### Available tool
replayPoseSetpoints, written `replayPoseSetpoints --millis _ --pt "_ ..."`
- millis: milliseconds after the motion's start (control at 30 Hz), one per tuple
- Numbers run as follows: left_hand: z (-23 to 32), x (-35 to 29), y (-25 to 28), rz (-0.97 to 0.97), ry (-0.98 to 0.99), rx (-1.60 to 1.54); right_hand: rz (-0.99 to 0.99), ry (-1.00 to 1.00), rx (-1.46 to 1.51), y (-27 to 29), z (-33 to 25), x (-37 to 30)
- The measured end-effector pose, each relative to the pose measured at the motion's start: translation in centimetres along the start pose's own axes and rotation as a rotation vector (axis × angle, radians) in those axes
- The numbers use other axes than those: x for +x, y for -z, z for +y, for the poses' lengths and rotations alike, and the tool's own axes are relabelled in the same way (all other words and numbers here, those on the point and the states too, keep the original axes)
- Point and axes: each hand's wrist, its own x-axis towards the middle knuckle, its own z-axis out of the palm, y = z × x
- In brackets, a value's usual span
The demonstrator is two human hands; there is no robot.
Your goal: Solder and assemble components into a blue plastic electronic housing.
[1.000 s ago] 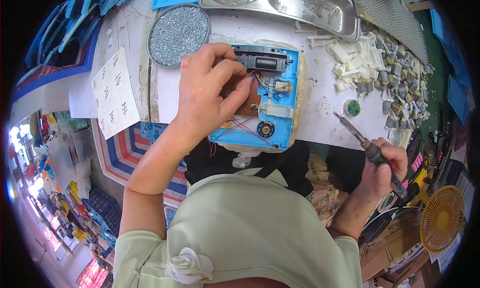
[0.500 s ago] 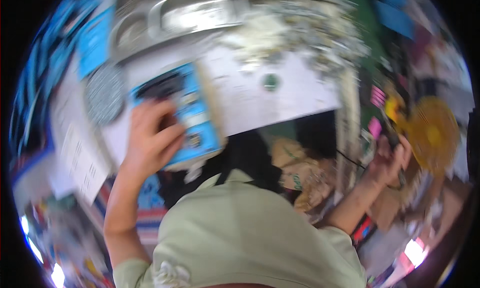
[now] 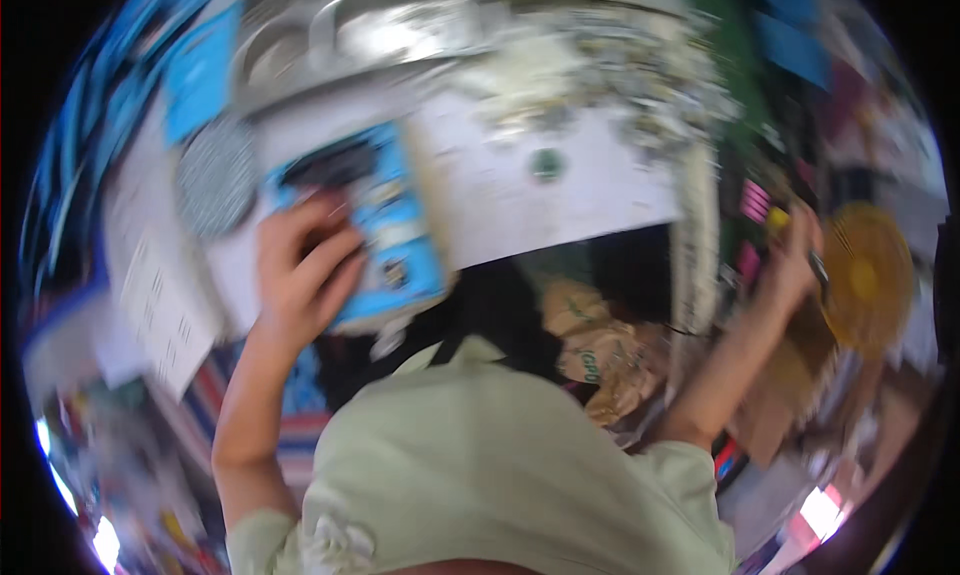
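My left hand [image 3: 303, 265] rests with curled fingers at the left of a bright blue pad [image 3: 425, 270]. Its fingertips close on the near end of a dark black piece [image 3: 345, 163] lying across the pad; blur hides the exact grip. Small metal and pale parts [image 3: 394, 273] sit on the pad beside this hand. Out to the right, my right hand [image 3: 797, 255] is closed, with a slim dark tool [image 3: 820, 270] showing along its outer edge; its kind cannot be made out. A round amber-yellow disc-shaped thing [image 3: 868, 275] is just beyond that hand.
A metal tray with compartments [image 3: 290, 93] stands at the back, left of a heap of small silvery parts [image 3: 650, 75]. A round grey textured disc [image 3: 217, 175] and a small green disc [image 3: 547, 165] lie on the white table [image 3: 560, 210]. Brown paper bags [image 3: 600, 360] sit below its edge.
My right hand has moved up and slightly right, turning, with the dark tool now at its outer side. My left hand stays on the black piece at the blue pad.
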Motion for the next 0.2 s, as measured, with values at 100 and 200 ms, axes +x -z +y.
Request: replayPoseSetpoints --millis 100,200 --pt "0.5 0.6 0.9 0.061 0.034 -0.052 -0.259 -0.319 0.755 4.2 4.9 -0.7" --pt "0.1 -0.1 0.9 0.031 0.011 -0.072 -0.611 -0.35 0.916 1.1 5.2 -5.2"
